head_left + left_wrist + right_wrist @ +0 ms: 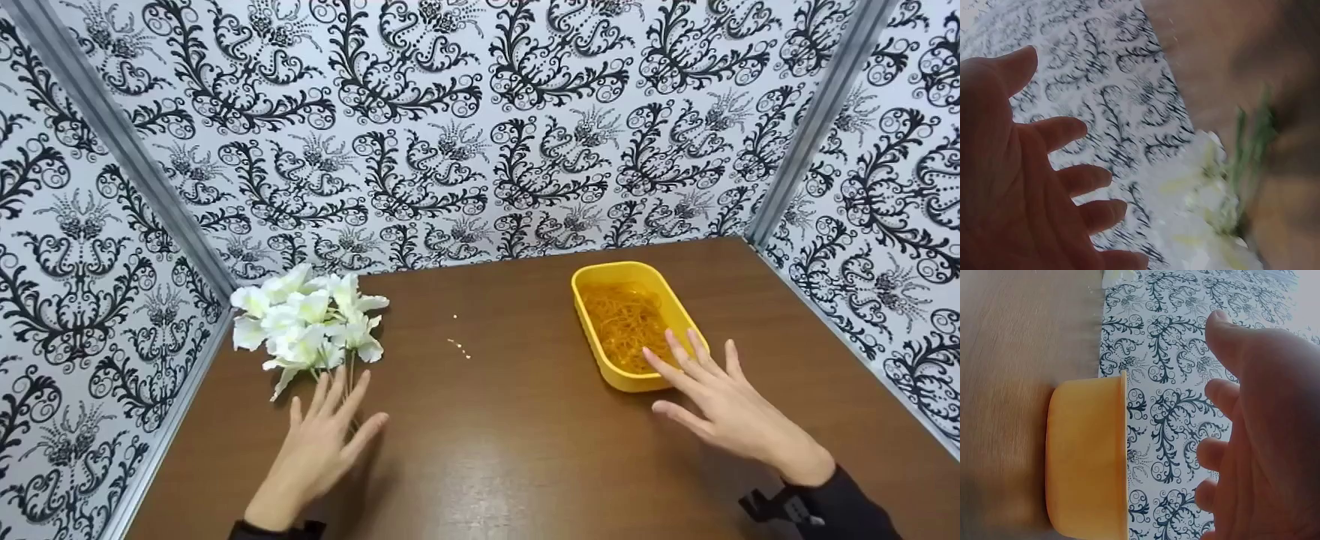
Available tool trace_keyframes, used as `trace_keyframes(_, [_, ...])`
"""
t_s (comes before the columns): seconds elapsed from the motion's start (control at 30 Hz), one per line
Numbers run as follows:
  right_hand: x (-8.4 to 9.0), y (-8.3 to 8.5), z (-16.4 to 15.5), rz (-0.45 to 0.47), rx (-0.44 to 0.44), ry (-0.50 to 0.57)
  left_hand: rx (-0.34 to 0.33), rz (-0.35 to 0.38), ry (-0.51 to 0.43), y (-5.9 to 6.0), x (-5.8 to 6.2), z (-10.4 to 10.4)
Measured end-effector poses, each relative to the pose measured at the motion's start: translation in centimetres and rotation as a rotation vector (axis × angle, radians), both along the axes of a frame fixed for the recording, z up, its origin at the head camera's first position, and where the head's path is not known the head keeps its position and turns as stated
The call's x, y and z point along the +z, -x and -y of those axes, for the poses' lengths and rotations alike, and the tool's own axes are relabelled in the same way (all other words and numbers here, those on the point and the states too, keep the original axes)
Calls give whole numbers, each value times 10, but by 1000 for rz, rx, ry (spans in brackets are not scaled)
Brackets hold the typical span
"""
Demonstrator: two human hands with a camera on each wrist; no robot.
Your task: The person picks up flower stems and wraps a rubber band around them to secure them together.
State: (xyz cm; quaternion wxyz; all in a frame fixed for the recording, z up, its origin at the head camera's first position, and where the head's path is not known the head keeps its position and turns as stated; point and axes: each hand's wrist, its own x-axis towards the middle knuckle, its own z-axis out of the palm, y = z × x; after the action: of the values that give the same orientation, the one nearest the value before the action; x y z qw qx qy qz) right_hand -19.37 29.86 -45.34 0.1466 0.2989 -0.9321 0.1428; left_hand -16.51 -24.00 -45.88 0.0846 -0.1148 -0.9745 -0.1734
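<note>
table (pixel 525 420): brown wood-grain, smooth, slight sheen | tub (pixel 592 330) at 2 o'clock: yellow plastic, smooth, semi-matt; tangled orange strands (pixel 628 322) inside | flowers (pixel 304 319) at 10 o'clock: white cloth-like petals, matt | walls (pixel 450 135): printed black-on-white paper, matt; corner strips (pixel 112 142) grey metal

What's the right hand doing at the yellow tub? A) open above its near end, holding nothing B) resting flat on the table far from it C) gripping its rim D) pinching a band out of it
A: the right hand has straight, spread fingers over the near end of the yellow tub, with nothing held; the right wrist view shows a gap between the hand and the tub's rim.
</note>
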Motion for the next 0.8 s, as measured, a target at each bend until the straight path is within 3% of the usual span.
trace_keyframes(0.17, [0, -3, 3, -31, 81, 60, -38, -51, -248, 11, 3, 26])
trace_keyframes(0.3, [1, -5, 10, -35, 130, 110, 13, -53, -392, 25, 10, 43])
trace_keyframes(0.4, [1, -6, 16, -20, 142, 146, 104, 55, -397, 35, 10, 52])
trace_keyframes(0.57, [0, -6, 24, 28, 151, 202, 212, 242, -344, 50, -2, 63])
trace_keyframes(0.7, [-3, -6, 28, 56, 174, 235, 254, 297, -344, 59, -12, 68])
trace_keyframes(0.8, [-7, -5, 32, 81, 187, 254, 294, 288, -341, 65, -15, 67])
